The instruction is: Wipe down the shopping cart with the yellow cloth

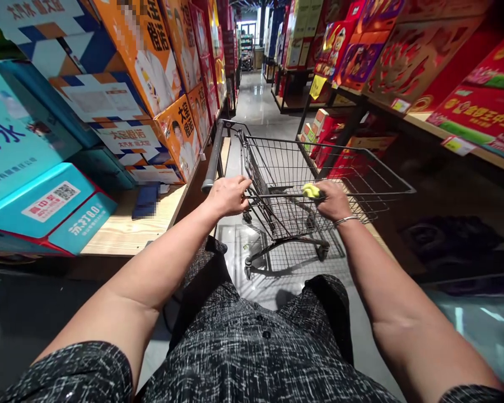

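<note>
A black wire shopping cart (285, 168) stands turned sideways in the aisle, its long grey push handle (213, 162) at the left. My left hand (230, 196) is closed on the near side rim, close to the handle end. Farther right along the same rim, my right hand (335, 201) is closed too, with a bracelet at its wrist. A small, rounded yellow-green object (311, 191) shows beside the right fingers; what it is and whether the hand grips it, I cannot tell. The cart's wire basket shows no goods.
Orange drink cartons (176, 137) and turquoise boxes (46, 207) are stacked on a low wooden shelf (121, 226) at left. At right, a shelf bears red gift boxes (479, 120). Between them the tiled aisle (258, 101) runs back toward a bright window.
</note>
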Available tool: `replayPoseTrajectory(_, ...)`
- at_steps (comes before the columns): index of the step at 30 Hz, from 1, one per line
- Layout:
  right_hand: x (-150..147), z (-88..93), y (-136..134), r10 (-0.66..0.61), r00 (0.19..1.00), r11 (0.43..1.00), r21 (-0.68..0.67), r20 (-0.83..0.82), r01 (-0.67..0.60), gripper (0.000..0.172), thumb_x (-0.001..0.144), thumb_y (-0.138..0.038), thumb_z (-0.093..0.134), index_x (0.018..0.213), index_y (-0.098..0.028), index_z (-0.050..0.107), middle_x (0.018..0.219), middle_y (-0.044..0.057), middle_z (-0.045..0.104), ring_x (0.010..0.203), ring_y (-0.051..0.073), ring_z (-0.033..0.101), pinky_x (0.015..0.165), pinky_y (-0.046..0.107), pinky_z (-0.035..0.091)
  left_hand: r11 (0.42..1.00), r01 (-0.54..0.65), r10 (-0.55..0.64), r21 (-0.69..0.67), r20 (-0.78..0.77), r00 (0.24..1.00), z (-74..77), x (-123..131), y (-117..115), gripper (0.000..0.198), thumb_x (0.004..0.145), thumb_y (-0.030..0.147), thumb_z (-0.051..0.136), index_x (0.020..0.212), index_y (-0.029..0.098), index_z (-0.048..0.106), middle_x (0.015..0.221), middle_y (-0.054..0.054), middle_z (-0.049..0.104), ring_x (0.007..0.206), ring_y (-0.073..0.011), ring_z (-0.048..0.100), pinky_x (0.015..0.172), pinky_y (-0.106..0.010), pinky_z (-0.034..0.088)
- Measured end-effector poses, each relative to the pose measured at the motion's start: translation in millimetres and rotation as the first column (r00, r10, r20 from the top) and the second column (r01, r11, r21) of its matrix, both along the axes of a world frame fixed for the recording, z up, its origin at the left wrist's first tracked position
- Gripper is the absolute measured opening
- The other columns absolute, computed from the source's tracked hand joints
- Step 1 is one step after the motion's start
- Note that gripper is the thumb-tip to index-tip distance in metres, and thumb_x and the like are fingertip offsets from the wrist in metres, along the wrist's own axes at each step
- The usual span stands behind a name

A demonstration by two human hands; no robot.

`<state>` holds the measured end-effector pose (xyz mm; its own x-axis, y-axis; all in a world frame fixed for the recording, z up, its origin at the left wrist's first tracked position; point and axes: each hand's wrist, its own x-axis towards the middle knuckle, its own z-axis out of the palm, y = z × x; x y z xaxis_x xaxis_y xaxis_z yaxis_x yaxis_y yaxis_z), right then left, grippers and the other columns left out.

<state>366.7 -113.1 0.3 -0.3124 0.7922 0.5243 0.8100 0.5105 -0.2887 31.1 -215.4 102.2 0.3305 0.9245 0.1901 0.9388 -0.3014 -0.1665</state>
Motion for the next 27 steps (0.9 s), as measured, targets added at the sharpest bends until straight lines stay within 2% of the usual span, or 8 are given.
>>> replayPoseTrajectory(3, 35, -6.3, 13, -0.176, 0.984, 0.983, -0.054, 0.006, 0.176, 0.035, 0.069, -0.016, 0.056, 0.1, -0.017, 0.073, 0.103, 0.012, 0.071, 0.099, 0.028, 0.06, 0.092, 0.043, 0.045, 0.999, 0.041, -0.041, -0.016, 0.0, 0.999, 0.5, -4, 9, 0.05, 0.092, 0.041, 0.056, 0.139, 0.024, 0.06, 0.143, -0.005, 0.062, 0.115, -0.0279, 0.066, 0.091, -0.037, 0.049)
replayPoseTrajectory(5, 33, -8.0, 14, -0.223, 0.975, 0.973, -0.065, 0.007, 0.223, 0.037, 0.068, -0.016, 0.056, 0.1, -0.017, 0.073, 0.103, 0.012, 0.07, 0.099, 0.028, 0.059, 0.092, 0.042, 0.045, 0.999, 0.039, -0.038, -0.034, 0.013, 0.999, 1.4, -4, 15, 0.048, 0.094, 0.045, 0.054, 0.138, 0.028, 0.06, 0.14, -0.002, 0.065, 0.118, -0.0274, 0.065, 0.092, -0.037, 0.048)
replayPoseTrajectory(10, -44, 5.7, -1, -0.144, 0.988, 0.985, -0.091, 0.052, 0.149, 0.037, 0.071, -0.015, 0.056, 0.104, -0.019, 0.071, 0.104, 0.011, 0.069, 0.095, 0.026, 0.055, 0.084, 0.038, 0.043, 0.997, -0.03, 0.033, -0.072, 0.044, 0.998, 5.8, -2, 27, 0.036, 0.098, 0.051, 0.049, 0.121, 0.033, 0.07, 0.121, -0.001, 0.075, 0.111, -0.0267, 0.068, 0.084, -0.035, 0.045)
replayPoseTrajectory(13, -94, 20.5, -10, -0.042, 0.996, 0.992, -0.116, 0.084, 0.052, 0.033, 0.073, -0.016, 0.057, 0.102, -0.02, 0.071, 0.1, 0.01, 0.069, 0.091, 0.025, 0.053, 0.078, 0.035, 0.04, 0.995, -0.073, 0.078, -0.07, 0.07, 0.994, 6.5, -2, 33, 0.04, 0.101, 0.054, 0.042, 0.112, 0.032, 0.074, 0.108, -0.004, 0.078, 0.103, -0.026, 0.07, 0.077, -0.033, 0.043)
replayPoseTrajectory(16, -115, 29.1, -11, 0.034, 0.994, 0.992, -0.123, 0.1, -0.021, 0.03, 0.077, -0.018, 0.058, 0.104, -0.02, 0.07, 0.101, 0.01, 0.069, 0.09, 0.024, 0.053, 0.075, 0.033, 0.039, 0.995, -0.091, 0.095, -0.047, 0.085, 0.992, 4.3, -6, 38, 0.045, 0.102, 0.058, 0.039, 0.104, 0.031, 0.076, 0.102, -0.004, 0.079, 0.098, -0.0248, 0.07, 0.073, -0.032, 0.04)
replayPoseTrajectory(19, -99, 27.9, -2, 0.02, 0.992, 0.987, -0.159, 0.121, 0.0, 0.027, 0.079, -0.02, 0.059, 0.103, -0.02, 0.07, 0.1, 0.009, 0.069, 0.089, 0.023, 0.054, 0.074, 0.032, 0.04, 0.995, -0.092, 0.095, -0.037, 0.099, 0.99, 1.4, -10, 43, 0.046, 0.101, 0.061, 0.04, 0.101, 0.032, 0.076, 0.1, -0.002, 0.079, 0.094, -0.0234, 0.07, 0.07, -0.032, 0.038)
replayPoseTrajectory(24, -48, 16.9, 17, -0.131, 0.983, 0.971, -0.184, 0.126, 0.153, 0.028, 0.077, -0.019, 0.062, 0.103, -0.019, 0.071, 0.098, 0.008, 0.069, 0.09, 0.024, 0.057, 0.08, 0.034, 0.045, 0.996, -0.082, 0.084, -0.025, 0.097, 0.992, 1.2, -13, 48, 0.044, 0.1, 0.061, 0.042, 0.099, 0.033, 0.076, 0.094, -0.001, 0.078, 0.088, -0.0218, 0.069, 0.067, -0.031, 0.035)
replayPoseTrajectory(27, -37, 11.6, 18, -0.16, 0.979, 0.966, -0.181, 0.129, 0.182, 0.029, 0.075, -0.021, 0.063, 0.103, -0.018, 0.071, 0.095, 0.008, 0.068, 0.089, 0.024, 0.058, 0.081, 0.035, 0.046, 0.996, -0.085, 0.088, -0.032, 0.089, 0.992, 3.2, -16, 48, 0.042, 0.1, 0.061, 0.044, 0.099, 0.034, 0.075, 0.093, 0.0, 0.078, 0.087, -0.0208, 0.068, 0.068, -0.03, 0.035)
